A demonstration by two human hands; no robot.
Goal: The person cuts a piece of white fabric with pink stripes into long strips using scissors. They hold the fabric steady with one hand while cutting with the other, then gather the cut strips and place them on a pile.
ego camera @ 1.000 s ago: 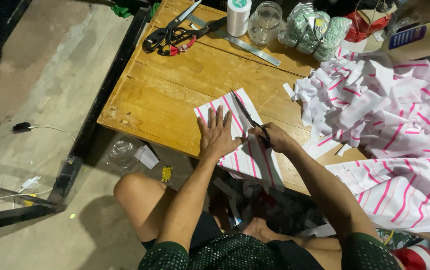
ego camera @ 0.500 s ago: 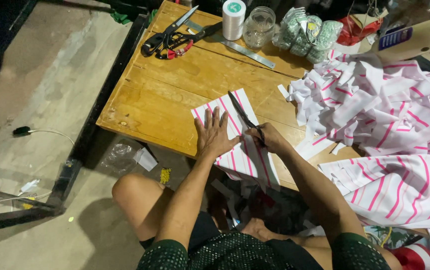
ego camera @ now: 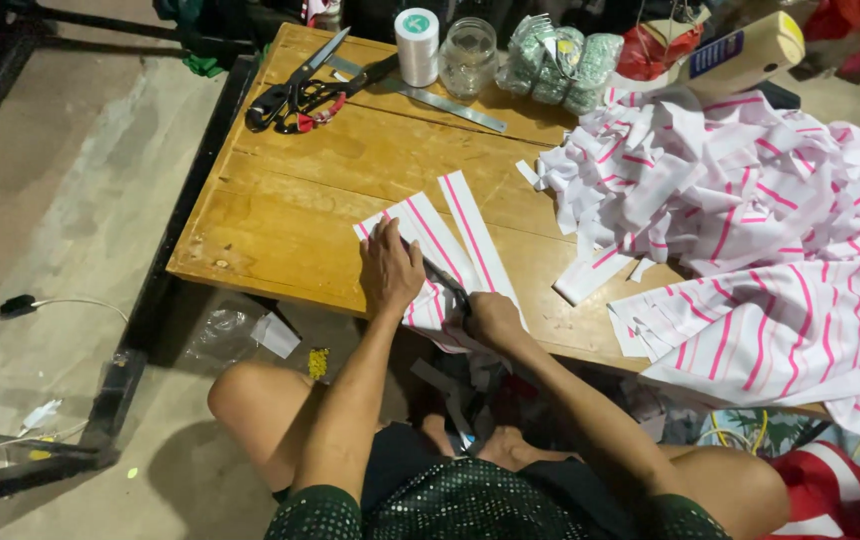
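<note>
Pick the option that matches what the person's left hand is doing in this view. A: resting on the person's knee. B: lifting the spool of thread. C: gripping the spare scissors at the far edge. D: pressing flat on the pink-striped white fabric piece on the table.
D: the left hand lies spread on the striped fabric piece at the wooden table's near edge, while the right hand works scissors beside it.

Small home sewing workshop: low wooden table [ego camera: 280, 215] on bare concrete floor [ego camera: 60, 230]; striped fabric pile [ego camera: 750, 230] at three o'clock, shears [ego camera: 295, 90] and thread spool [ego camera: 417, 45] at twelve.
</note>
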